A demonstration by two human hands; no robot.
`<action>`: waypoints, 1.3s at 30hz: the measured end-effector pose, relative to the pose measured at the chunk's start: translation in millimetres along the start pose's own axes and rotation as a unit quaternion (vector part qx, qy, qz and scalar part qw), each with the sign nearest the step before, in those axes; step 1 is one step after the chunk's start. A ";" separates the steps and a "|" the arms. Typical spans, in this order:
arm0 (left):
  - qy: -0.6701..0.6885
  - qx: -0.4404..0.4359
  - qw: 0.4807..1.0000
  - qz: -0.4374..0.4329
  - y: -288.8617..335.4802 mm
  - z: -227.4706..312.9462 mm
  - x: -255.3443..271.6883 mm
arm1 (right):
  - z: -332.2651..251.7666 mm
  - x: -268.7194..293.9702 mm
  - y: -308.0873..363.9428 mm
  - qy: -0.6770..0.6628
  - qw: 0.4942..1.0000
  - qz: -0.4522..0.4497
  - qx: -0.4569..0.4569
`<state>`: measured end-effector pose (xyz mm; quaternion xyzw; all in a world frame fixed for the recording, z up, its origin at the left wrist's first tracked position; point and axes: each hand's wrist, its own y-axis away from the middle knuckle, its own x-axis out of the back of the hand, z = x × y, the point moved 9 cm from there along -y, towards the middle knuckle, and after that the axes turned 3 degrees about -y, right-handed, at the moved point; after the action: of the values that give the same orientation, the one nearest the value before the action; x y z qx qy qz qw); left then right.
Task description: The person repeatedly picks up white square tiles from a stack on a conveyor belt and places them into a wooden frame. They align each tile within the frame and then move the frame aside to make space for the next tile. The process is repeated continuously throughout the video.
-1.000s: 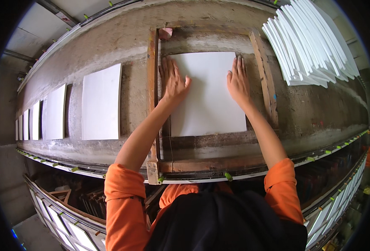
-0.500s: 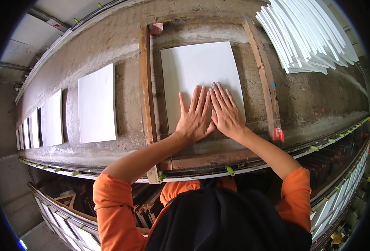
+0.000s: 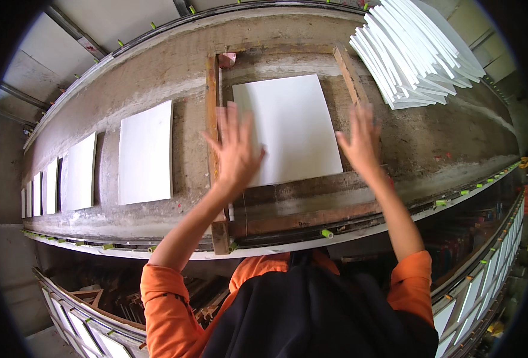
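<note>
A white rectangular sheet point(image 3: 296, 122) lies on the long brown table, inside a worn rectangular wooden frame point(image 3: 212, 89). My left hand point(image 3: 236, 155) is over the sheet's left edge and the frame's left bar, fingers stretched up and a little blurred. Over by the right bar is my right hand point(image 3: 362, 143), thumb spread from its blurred fingers. Both hands are open and hold nothing. Whether either touches the frame cannot be made out. A reddish scrap point(image 3: 227, 59) sits at the frame's upper left corner.
A fanned stack of white sheets point(image 3: 416, 56) stands on the table at the far right. Leftward, several single white sheets point(image 3: 146, 152) lie in a row. Green pegs point(image 3: 327, 234) line the table's near rail. Below is a shelf with wooden frames point(image 3: 213, 304).
My hands were side by side, flat on the white sheet. They have moved apart, the left one to the frame's left bar and the right one to its right bar.
</note>
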<state>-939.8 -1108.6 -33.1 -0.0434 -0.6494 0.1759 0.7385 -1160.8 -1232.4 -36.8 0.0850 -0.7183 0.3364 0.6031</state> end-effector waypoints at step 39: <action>0.329 -0.188 0.829 0.411 -133.6 358.0 224.8 | 365.7 419.4 126.9 -0.033 0.845 0.489 -0.214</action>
<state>-1240.2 -1221.2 272.8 -0.4998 -0.3109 0.3130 0.7454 -1631.9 -1231.3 285.3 -0.3977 -0.7402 0.4228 0.3395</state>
